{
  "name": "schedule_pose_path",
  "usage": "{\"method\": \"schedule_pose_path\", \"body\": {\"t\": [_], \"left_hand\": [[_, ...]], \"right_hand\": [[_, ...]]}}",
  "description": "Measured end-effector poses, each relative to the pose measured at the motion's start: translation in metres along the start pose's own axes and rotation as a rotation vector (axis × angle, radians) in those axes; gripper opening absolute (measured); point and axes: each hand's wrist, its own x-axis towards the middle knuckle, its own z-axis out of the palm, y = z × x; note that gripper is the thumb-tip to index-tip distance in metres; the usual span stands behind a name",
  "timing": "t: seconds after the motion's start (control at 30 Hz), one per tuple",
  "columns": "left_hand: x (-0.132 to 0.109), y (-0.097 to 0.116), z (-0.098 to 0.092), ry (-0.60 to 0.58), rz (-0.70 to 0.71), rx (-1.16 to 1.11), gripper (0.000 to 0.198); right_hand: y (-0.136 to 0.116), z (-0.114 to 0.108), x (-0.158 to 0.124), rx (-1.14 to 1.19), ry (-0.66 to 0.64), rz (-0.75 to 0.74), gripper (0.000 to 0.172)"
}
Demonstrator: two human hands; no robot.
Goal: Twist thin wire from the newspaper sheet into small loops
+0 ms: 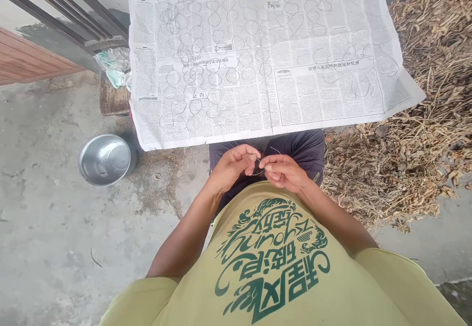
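Note:
A thin wire (257,173) curves between my two hands, in front of my shirt and above my knees. My left hand (239,163) pinches one part of it between thumb and fingertips. Closed fingers of my right hand (283,170) grip the wire too, and a loose end sticks up past the knuckles. Just beyond my hands a newspaper sheet (250,119) covers a raised surface. Several thin bent wire pieces (232,76), many in rounded double loops, lie on it in rough rows at left and centre, with looser curved ones at the right.
A metal pot (105,160) stands on the concrete floor (66,218) at left. Behind it are a wooden stool (113,97) with a crumpled plastic bag (115,65) and a slatted chair (73,9). Dried plant stalks (391,168) are heaped at right.

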Motion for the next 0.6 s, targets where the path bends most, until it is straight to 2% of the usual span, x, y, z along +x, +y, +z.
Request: {"method": "schedule_pose_path", "body": {"t": [0.17,0.43,0.6], "left_hand": [[0.0,-0.004,0.001,-0.019,0.029,-0.008,0.032],[-0.003,-0.023,0.02,0.147,0.2,-0.047,0.027],[-0.002,-0.02,0.015,0.139,0.172,-0.016,0.032]], "right_hand": [[0.007,0.006,-0.001,0.056,0.053,-0.075,0.028],[0.009,0.013,0.0,0.068,0.054,-0.147,0.034],[0.007,0.004,-0.002,-0.03,0.01,-0.181,0.037]]}}
